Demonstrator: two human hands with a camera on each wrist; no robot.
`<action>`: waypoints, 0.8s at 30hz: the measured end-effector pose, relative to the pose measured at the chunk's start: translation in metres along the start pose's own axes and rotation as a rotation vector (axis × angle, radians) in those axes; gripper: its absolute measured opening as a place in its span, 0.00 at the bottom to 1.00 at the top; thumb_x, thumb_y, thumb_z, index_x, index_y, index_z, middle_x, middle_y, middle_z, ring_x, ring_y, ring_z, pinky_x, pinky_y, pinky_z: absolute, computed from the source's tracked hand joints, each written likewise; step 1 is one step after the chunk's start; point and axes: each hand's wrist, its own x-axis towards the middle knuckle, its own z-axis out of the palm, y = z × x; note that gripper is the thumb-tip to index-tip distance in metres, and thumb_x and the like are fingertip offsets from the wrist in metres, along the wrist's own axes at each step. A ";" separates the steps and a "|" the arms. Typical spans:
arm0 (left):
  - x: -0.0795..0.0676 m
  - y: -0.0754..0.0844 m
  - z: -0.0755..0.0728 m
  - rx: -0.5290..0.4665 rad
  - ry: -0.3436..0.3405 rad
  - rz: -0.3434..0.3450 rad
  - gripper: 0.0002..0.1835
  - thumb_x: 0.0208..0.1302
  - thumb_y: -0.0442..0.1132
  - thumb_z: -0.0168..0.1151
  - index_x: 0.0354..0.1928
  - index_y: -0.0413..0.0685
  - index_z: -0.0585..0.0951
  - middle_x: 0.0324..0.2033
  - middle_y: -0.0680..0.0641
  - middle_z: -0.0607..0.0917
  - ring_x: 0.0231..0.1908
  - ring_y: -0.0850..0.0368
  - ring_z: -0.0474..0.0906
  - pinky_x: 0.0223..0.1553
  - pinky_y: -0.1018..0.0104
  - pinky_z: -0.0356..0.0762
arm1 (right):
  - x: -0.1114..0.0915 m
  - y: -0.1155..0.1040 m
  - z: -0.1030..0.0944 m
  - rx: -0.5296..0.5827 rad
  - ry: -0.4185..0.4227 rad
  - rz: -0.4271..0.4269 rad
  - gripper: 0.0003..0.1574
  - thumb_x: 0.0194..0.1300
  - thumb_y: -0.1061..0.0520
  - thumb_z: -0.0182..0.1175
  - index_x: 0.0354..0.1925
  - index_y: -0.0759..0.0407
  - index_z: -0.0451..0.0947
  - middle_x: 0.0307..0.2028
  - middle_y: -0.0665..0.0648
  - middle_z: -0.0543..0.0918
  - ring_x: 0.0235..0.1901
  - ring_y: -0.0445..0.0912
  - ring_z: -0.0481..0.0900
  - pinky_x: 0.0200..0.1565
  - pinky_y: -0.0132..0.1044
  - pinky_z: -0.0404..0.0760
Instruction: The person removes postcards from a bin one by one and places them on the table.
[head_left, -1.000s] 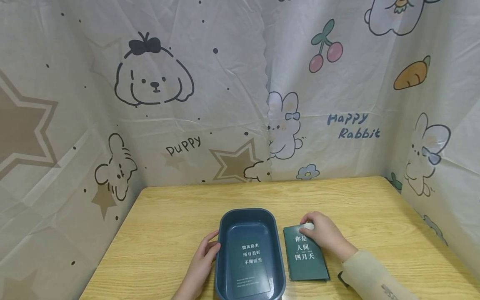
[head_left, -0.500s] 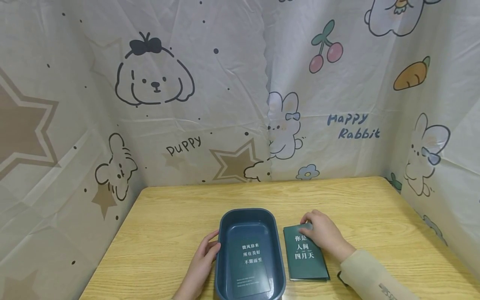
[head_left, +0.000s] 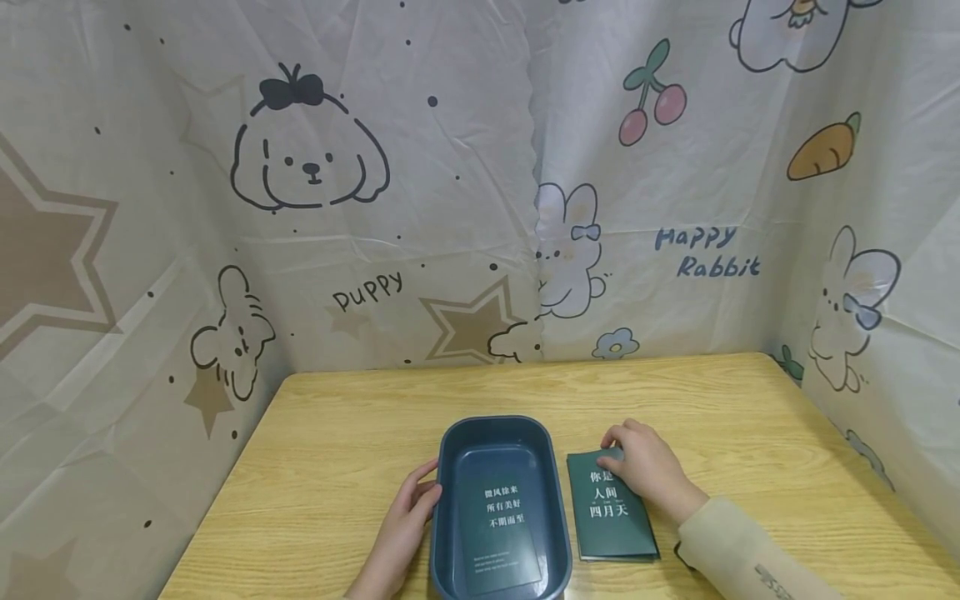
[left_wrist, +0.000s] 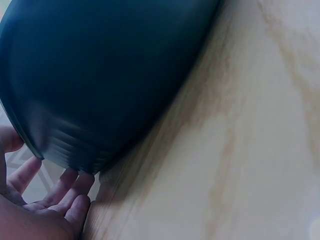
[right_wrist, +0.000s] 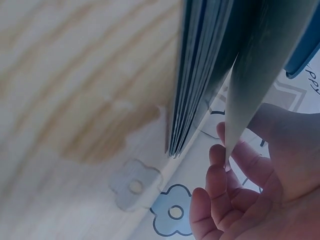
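A dark blue rectangular tray (head_left: 555,483) stands on the table. On its bottom lies a dark green card (head_left: 498,542) with white writing. My left hand (head_left: 405,521) rests against the tray's left side; in the left wrist view the fingertips (left_wrist: 85,182) touch its outer wall. To the right of the tray lies a stack of dark green cards (right_wrist: 200,75), its layered edges showing in the right wrist view. My right hand (head_left: 648,462) pinches the far edge of the top card (head_left: 611,533), which bends up off the stack.
The wood-grain table (head_left: 360,417) reaches back to a pale printed curtain (head_left: 450,167) that hangs on three sides. A small dark object (head_left: 684,557) shows partly beside the right sleeve (head_left: 738,546); its kind cannot be told.
Only slight movement shows: the right hand and sleeve have shifted a little to the left. A whitish patch seen under the right fingertips one second ago no longer shows. Left hand and tray keep their places.
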 end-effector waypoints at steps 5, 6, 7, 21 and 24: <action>0.000 -0.001 0.000 0.001 0.000 0.002 0.28 0.80 0.49 0.52 0.76 0.47 0.66 0.61 0.38 0.80 0.59 0.47 0.79 0.61 0.49 0.78 | 0.000 0.000 0.000 -0.013 -0.003 0.002 0.12 0.60 0.52 0.76 0.37 0.54 0.84 0.34 0.53 0.78 0.34 0.47 0.74 0.39 0.44 0.79; 0.000 -0.001 0.000 0.001 -0.001 0.003 0.28 0.80 0.49 0.52 0.76 0.47 0.66 0.61 0.38 0.80 0.59 0.47 0.79 0.61 0.49 0.78 | 0.000 0.000 0.000 -0.013 -0.001 0.000 0.12 0.60 0.52 0.76 0.37 0.54 0.84 0.34 0.53 0.78 0.34 0.47 0.74 0.38 0.44 0.79; 0.001 -0.001 -0.001 0.001 0.000 0.004 0.28 0.80 0.49 0.52 0.76 0.47 0.66 0.61 0.38 0.80 0.59 0.47 0.79 0.61 0.50 0.78 | 0.000 0.000 0.000 -0.013 0.001 -0.001 0.12 0.60 0.52 0.76 0.37 0.54 0.84 0.34 0.53 0.78 0.34 0.47 0.74 0.38 0.43 0.78; -0.001 0.001 0.000 -0.003 -0.001 0.006 0.28 0.80 0.48 0.52 0.76 0.47 0.66 0.61 0.37 0.80 0.58 0.47 0.79 0.61 0.50 0.79 | -0.001 0.001 0.000 -0.038 -0.001 0.005 0.15 0.59 0.51 0.76 0.39 0.56 0.84 0.33 0.53 0.77 0.34 0.47 0.73 0.36 0.43 0.77; -0.001 0.001 0.000 -0.003 0.003 0.006 0.28 0.80 0.48 0.52 0.76 0.47 0.67 0.61 0.37 0.80 0.59 0.47 0.79 0.61 0.51 0.79 | -0.002 0.000 0.000 -0.049 -0.004 0.006 0.15 0.59 0.51 0.76 0.39 0.56 0.84 0.33 0.53 0.77 0.34 0.47 0.73 0.37 0.43 0.78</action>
